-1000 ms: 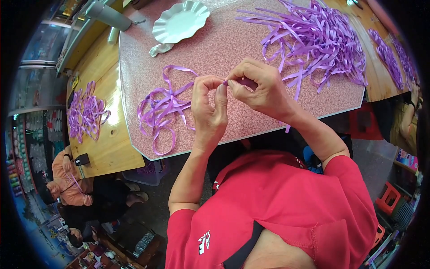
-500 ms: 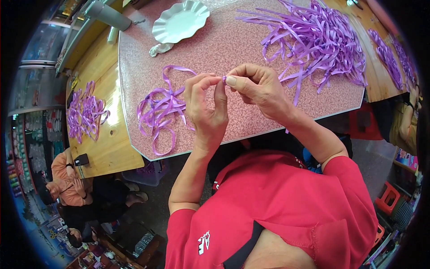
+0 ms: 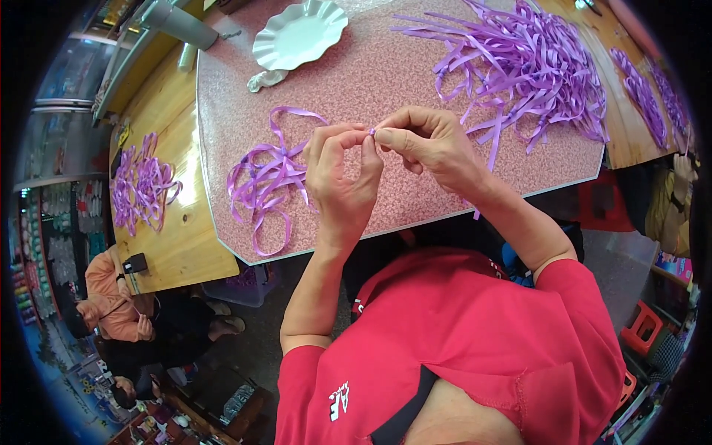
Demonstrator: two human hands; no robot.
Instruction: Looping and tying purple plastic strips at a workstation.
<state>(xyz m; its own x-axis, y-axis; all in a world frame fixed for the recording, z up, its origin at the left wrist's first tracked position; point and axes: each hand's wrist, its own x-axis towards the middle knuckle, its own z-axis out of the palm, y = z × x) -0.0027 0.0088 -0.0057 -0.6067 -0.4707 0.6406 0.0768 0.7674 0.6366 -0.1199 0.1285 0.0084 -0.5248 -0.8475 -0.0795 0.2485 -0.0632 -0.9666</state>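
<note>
Over the pink patterned tabletop my hands meet at the fingertips. Between them shows a small bit of purple ribbon, perhaps a knot; the fingers cover most of it. My left hand pinches it between thumb and forefinger. From the other side, my right hand grips it the same way, the other fingers curled. A loose tangle of purple ribbon lies just left of my left hand. Beyond my right hand spreads a large heap of purple ribbons, some trailing toward my wrist.
A white scalloped dish stands at the back, a crumpled white wad beside it. More ribbon lies on the wooden table at left, and bundles at far right. A grey cylinder is back left. A person in orange sits at left.
Both hands keep their pinch on the ribbon, with only a slight shift; my left thumb has moved a little to the right. The seated person's hands at left have moved.
</note>
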